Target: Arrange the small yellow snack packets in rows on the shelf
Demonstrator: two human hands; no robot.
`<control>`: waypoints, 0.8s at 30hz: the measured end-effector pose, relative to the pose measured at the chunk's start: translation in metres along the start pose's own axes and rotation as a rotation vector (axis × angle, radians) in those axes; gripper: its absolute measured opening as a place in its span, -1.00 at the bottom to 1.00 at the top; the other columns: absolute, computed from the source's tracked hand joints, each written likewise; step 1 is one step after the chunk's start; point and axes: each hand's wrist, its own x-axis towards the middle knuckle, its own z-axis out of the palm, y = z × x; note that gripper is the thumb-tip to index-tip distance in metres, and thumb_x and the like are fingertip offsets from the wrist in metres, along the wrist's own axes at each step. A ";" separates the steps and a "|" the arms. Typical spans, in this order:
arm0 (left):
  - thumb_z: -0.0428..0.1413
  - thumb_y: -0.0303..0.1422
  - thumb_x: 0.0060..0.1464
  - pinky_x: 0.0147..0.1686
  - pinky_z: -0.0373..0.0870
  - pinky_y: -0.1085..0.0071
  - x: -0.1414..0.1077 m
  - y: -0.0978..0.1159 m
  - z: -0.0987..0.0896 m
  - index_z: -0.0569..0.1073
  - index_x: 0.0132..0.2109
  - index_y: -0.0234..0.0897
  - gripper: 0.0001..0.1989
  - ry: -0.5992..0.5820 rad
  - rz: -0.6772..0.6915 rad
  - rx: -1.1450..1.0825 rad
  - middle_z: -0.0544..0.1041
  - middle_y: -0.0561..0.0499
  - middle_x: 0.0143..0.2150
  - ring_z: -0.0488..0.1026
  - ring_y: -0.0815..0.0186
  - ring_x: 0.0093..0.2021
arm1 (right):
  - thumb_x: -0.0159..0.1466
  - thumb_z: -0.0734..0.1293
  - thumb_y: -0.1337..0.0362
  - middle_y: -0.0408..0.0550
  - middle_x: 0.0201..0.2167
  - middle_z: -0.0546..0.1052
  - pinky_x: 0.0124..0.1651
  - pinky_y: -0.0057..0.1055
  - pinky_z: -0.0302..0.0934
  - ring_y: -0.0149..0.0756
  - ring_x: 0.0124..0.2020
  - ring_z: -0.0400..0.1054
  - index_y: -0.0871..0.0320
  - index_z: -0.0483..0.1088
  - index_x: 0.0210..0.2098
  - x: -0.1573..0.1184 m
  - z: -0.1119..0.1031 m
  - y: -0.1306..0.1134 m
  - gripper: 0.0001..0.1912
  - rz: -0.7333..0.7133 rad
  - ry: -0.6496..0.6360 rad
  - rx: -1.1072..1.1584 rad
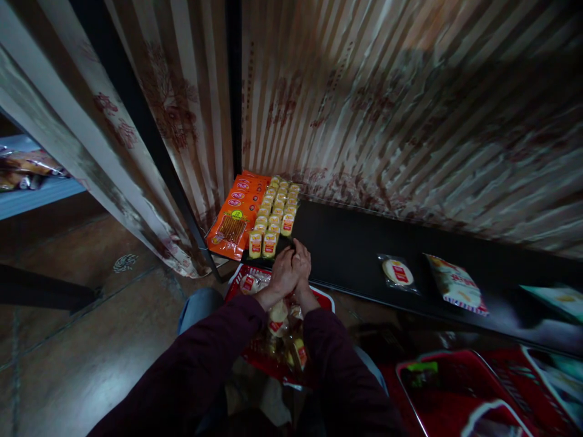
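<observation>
My left hand (283, 272) and my right hand (302, 264) are pressed close together at the front edge of a black shelf (339, 240). Their fingers are curled, and anything between them is hidden. Just beyond, rows of small yellow wrapped snacks (274, 213) with red labels stand packed on the shelf. Large orange snack packets (237, 206) lie to their left. Beneath my forearms is a red basket (325, 298) holding several clear-wrapped snacks (277, 318), partly covered by my wrists and sleeves.
Along the shelf to the right lie a round wrapped snack (398, 272), a white bag (455, 283) and a greenish packet (558, 300). More red baskets (449, 370) stand at lower right. Pleated curtains (364, 103) hang behind, and a black post (150, 115) rises at left.
</observation>
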 end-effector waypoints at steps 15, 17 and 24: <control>-0.23 -0.45 0.21 0.09 0.35 0.24 -0.103 -0.058 -0.018 0.44 -0.16 -0.33 -0.66 -0.154 -0.060 0.193 0.53 -0.18 -0.10 0.46 0.23 -0.04 | 0.20 0.08 0.42 0.02 -0.07 0.49 0.15 -0.23 0.15 -0.23 0.00 0.29 0.12 0.48 -0.10 -0.137 0.002 -0.029 -0.58 0.155 -0.169 0.268; -0.15 -0.47 0.16 0.19 0.24 0.17 -0.117 -0.068 -0.019 0.47 -0.16 -0.35 -0.70 -0.156 -0.141 0.301 0.52 -0.22 -0.05 0.39 0.15 0.08 | 0.20 0.11 0.41 0.09 -0.09 0.51 0.16 -0.23 0.16 -0.19 0.00 0.32 0.18 0.48 -0.12 -0.159 0.011 -0.029 -0.61 0.202 -0.302 0.241; 0.04 -0.57 -0.05 0.30 -0.01 0.05 -0.139 -0.092 -0.027 0.39 0.02 -0.31 -0.58 0.048 -0.421 0.390 0.41 -0.21 0.12 0.12 -0.01 0.30 | 0.12 0.16 0.43 0.16 -0.11 0.54 0.04 -0.23 0.28 -0.13 -0.08 0.43 0.22 0.46 -0.11 -0.216 0.026 -0.030 -0.61 0.303 -0.446 0.235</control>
